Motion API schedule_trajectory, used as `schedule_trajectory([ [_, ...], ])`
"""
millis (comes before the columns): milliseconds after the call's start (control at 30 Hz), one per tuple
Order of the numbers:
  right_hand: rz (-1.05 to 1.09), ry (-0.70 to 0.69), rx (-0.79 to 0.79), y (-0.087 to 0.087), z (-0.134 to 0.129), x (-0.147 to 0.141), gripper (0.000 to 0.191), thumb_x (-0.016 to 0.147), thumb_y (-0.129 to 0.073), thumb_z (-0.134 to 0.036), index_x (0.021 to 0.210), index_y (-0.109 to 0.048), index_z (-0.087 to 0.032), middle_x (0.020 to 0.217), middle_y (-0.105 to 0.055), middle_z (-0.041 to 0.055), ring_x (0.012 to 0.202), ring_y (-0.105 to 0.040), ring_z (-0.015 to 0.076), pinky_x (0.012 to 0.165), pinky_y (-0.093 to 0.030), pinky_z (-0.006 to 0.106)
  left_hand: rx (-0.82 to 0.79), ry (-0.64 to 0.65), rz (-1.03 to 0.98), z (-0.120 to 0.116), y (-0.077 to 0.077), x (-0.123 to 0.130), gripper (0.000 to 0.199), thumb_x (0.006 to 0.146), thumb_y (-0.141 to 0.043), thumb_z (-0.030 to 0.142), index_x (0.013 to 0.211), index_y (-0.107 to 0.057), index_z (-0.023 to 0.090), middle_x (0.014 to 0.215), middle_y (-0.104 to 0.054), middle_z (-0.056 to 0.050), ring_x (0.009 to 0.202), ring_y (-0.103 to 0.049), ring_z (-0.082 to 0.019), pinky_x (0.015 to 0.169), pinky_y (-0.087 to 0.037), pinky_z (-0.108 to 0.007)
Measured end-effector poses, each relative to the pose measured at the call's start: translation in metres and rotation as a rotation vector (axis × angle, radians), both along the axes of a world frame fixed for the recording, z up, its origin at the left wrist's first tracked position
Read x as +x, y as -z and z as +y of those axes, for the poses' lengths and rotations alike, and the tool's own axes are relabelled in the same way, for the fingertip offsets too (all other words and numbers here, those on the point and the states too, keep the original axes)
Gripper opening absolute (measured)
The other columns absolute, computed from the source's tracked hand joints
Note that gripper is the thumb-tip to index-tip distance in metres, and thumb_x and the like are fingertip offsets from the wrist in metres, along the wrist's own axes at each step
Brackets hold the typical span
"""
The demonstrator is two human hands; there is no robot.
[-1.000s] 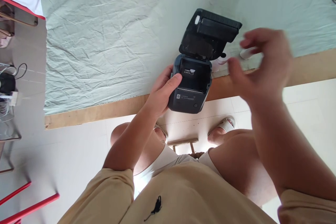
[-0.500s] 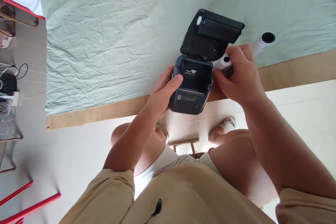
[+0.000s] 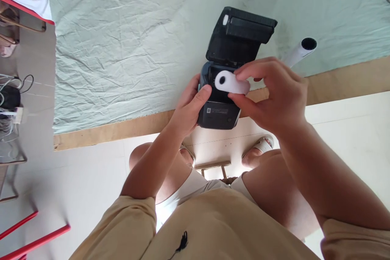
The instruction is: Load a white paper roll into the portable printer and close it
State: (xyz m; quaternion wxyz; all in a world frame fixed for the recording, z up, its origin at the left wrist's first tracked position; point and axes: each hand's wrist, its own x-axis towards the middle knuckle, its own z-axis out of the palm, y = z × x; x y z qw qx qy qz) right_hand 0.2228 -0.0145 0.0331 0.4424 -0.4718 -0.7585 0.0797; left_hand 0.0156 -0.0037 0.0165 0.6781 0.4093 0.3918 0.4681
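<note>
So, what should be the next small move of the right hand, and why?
Probably ease the white roll down into the compartment of the black device. The right hand pinches the roll in front of that compartment, the lid stands open, and the left hand holds the device. How deep the roll sits is hard to tell.

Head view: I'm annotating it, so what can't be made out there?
- Head view: part of the inner bay of the black device, behind the white roll.
- Head view: the device's printed words, too small to read.
- Head view: lower end of the white tube, behind the right hand.
- Head view: red bars, cut off by the left edge.
</note>
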Motion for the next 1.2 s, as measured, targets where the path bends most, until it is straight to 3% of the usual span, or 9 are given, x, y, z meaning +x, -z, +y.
schedule_trajectory([
  [133, -0.049, 0.029, -0.071, 0.003, 0.002, -0.004, 0.015, 0.101, -0.069, -0.017, 0.1, -0.072, -0.031, 0.118, -0.087, 0.0029, 0.105, -0.085, 0.0279, 0.089, -0.068, 0.046, -0.004, 0.057, 0.001, 0.0, 0.002, -0.002, 0.043, 0.096, -0.087, 0.064, 0.114, -0.082, 0.026, 0.105, -0.085, -0.002, 0.098, -0.085, -0.022, 0.076, -0.068, -0.03],
  [367, -0.11, 0.194, -0.082, -0.002, -0.005, -0.007, 0.018, 0.104, -0.066, -0.02, 0.104, -0.076, -0.035, 0.1, -0.09, 0.0002, 0.094, -0.087, 0.0303, 0.087, -0.066, 0.053, -0.027, 0.038, -0.006, -0.001, 0.001, -0.002, 0.042, 0.096, -0.087, 0.064, 0.114, -0.082, 0.026, 0.103, -0.086, -0.003, 0.093, -0.086, -0.023, 0.074, -0.069, -0.031],
  [567, -0.031, 0.021, 0.181, 0.004, -0.01, -0.014, 0.015, 0.099, -0.067, -0.02, 0.092, -0.073, -0.032, 0.081, -0.085, -0.0055, 0.072, -0.082, 0.0219, 0.073, -0.059, 0.044, 0.002, 0.041, -0.057, 0.0, 0.003, -0.002, 0.037, 0.098, -0.086, 0.058, 0.11, -0.082, 0.024, 0.096, -0.083, -0.002, 0.082, -0.081, -0.017, 0.069, -0.065, -0.026],
  [633, -0.041, -0.04, 0.146, 0.009, -0.012, -0.015, 0.01, 0.1, -0.067, -0.027, 0.093, -0.072, -0.032, 0.083, -0.085, -0.0042, 0.079, -0.084, 0.0225, 0.076, -0.059, 0.044, 0.009, 0.051, -0.037, 0.001, 0.005, -0.005, 0.035, 0.092, -0.093, 0.047, 0.117, -0.08, 0.025, 0.101, -0.083, 0.0, 0.084, -0.08, -0.015, 0.07, -0.063, -0.024],
  [767, 0.2, -0.007, 0.207, 0.017, -0.01, -0.009, 0.009, 0.101, -0.064, -0.027, 0.104, -0.068, -0.034, 0.087, -0.079, -0.0015, 0.083, -0.08, 0.0247, 0.073, -0.058, 0.043, 0.039, 0.062, 0.029, 0.003, 0.008, -0.01, 0.08, 0.077, -0.103, 0.039, 0.148, -0.066, 0.032, 0.117, -0.083, -0.001, 0.099, -0.082, -0.021, 0.082, -0.068, -0.029],
  [867, 0.291, 0.109, 0.132, 0.022, -0.003, 0.0, 0.03, 0.101, -0.061, -0.031, 0.131, -0.063, -0.039, 0.132, -0.077, 0.0068, 0.11, -0.079, 0.0306, 0.084, -0.062, 0.049, 0.047, 0.065, 0.059, 0.002, 0.008, -0.012, 0.096, 0.074, -0.104, 0.045, 0.157, -0.059, 0.033, 0.136, -0.08, -0.006, 0.11, -0.082, -0.027, 0.089, -0.069, -0.035],
  [967, 0.23, 0.043, -0.027, 0.028, 0.004, 0.008, 0.053, 0.103, -0.056, -0.042, 0.155, -0.043, -0.042, 0.166, -0.063, 0.0123, 0.144, -0.072, 0.036, 0.105, -0.062, 0.055, 0.042, 0.068, 0.074, 0.001, 0.007, -0.012, 0.099, 0.071, -0.105, 0.047, 0.158, -0.06, 0.034, 0.149, -0.076, -0.008, 0.12, -0.081, -0.03, 0.094, -0.069, -0.037],
  [1100, 0.33, 0.051, 0.036, 0.036, 0.007, 0.012, 0.043, 0.109, -0.042, -0.057, 0.148, -0.049, -0.042, 0.127, -0.077, 0.011, 0.128, -0.078, 0.034, 0.099, -0.063, 0.053, 0.027, 0.054, 0.091, 0.002, 0.009, -0.013, 0.099, 0.073, -0.105, 0.045, 0.16, -0.059, 0.032, 0.147, -0.077, -0.008, 0.115, -0.081, -0.028, 0.092, -0.068, -0.036],
  [1200, 0.346, -0.03, -0.087, 0.039, 0.004, 0.011, 0.042, 0.11, -0.049, -0.062, 0.148, -0.056, -0.043, 0.139, -0.076, 0.0086, 0.134, -0.077, 0.0326, 0.103, -0.065, 0.053, 0.029, 0.091, 0.032, 0.005, 0.017, -0.017, 0.104, 0.073, -0.105, 0.035, 0.164, -0.055, 0.032, 0.154, -0.075, -0.008, 0.114, -0.08, -0.025, 0.09, -0.069, -0.032],
])
